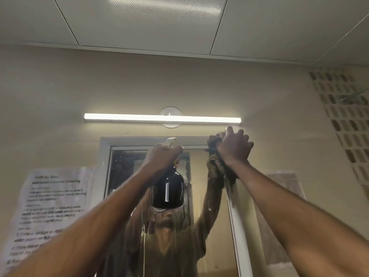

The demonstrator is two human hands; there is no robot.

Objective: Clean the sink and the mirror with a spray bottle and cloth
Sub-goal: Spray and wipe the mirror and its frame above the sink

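A white-framed mirror (pixel 201 196) hangs on the beige wall straight ahead, its glass wet with running streaks. My left hand (pixel 161 154) grips the top of a black spray bottle (pixel 168 190) with a pale nozzle, held up against the upper middle of the glass. My right hand (pixel 234 145) presses a brown cloth (pixel 216 166) against the mirror's top right corner, over the frame. The cloth hangs down below my wrist. The sink is out of view.
A lit tube lamp (pixel 162 118) runs across the wall just above the mirror. A printed paper sheet (pixel 50 208) is stuck to the wall on the left. A patterned vent block (pixel 345 116) fills the right wall.
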